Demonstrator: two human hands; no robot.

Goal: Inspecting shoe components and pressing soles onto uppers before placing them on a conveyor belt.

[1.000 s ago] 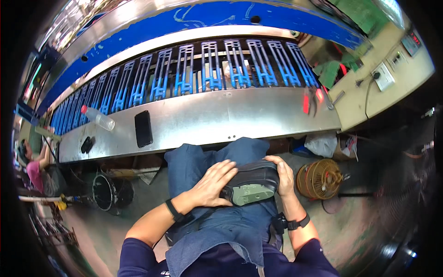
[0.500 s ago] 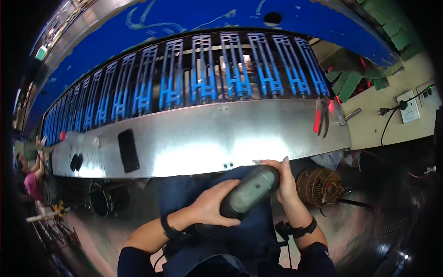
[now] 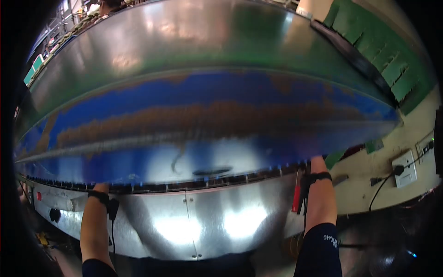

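Observation:
Both of my forearms reach up over a shiny steel front panel [image 3: 207, 217] and pass under the lower edge of a long blue machine cover [image 3: 221, 115]. Only the heel of my left hand [image 3: 100, 187] shows above a black wristband with a cable; the fingers are hidden behind the cover's edge. My right hand [image 3: 317, 163] is also cut off just above a black wristband, its fingers out of sight. What the hands touch cannot be seen.
A red-handled tool [image 3: 296, 196] hangs on the steel panel beside my right wrist. To the right lies a beige bench [image 3: 364, 189] with a white socket box [image 3: 404, 168] and a black cable. Green notched panels [image 3: 397, 69] stand at the upper right.
Earlier both hands held a grey-green pouch over my lap. Now the view sits close to the machine, both arms reach up under the blue cover, and the pouch is out of sight.

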